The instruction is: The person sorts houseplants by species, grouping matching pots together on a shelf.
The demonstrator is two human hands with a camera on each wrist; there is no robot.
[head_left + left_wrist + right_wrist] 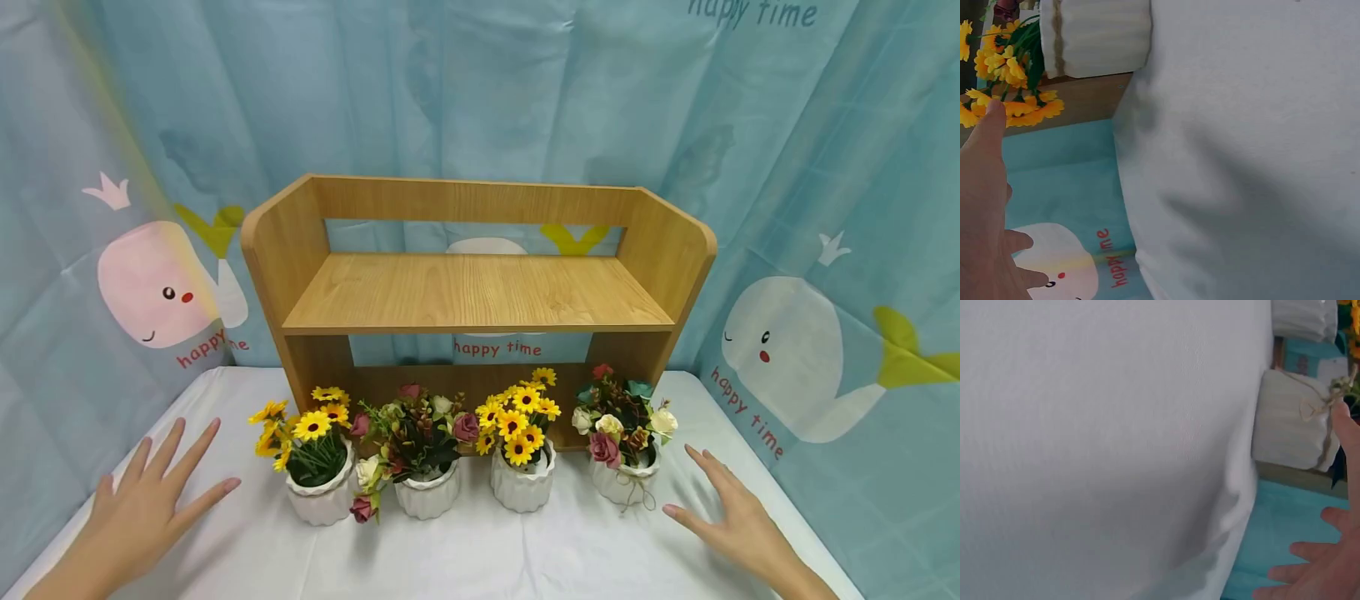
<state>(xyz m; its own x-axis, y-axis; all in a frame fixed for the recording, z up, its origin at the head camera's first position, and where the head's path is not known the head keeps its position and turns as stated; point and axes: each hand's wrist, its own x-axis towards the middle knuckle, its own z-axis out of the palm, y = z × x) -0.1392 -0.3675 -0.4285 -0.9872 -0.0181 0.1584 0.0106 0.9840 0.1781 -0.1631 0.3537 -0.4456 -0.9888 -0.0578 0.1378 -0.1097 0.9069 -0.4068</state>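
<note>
My left hand is spread with its fingers apart over the left side of the table, holding nothing. Nearest to it is a white ribbed pot of yellow sunflowers. On the right, my right hand is held out with straight fingers and nothing in it. Beside that hand stands a white pot with twine round it and mixed roses. Between these two are a pot of pink and cream roses and another pot of sunflowers. All the pots stand in a row.
Behind the pots stands a two-tier wooden shelf with raised sides. The table wears a white cloth. Blue curtains printed with whales hang at the back and both sides.
</note>
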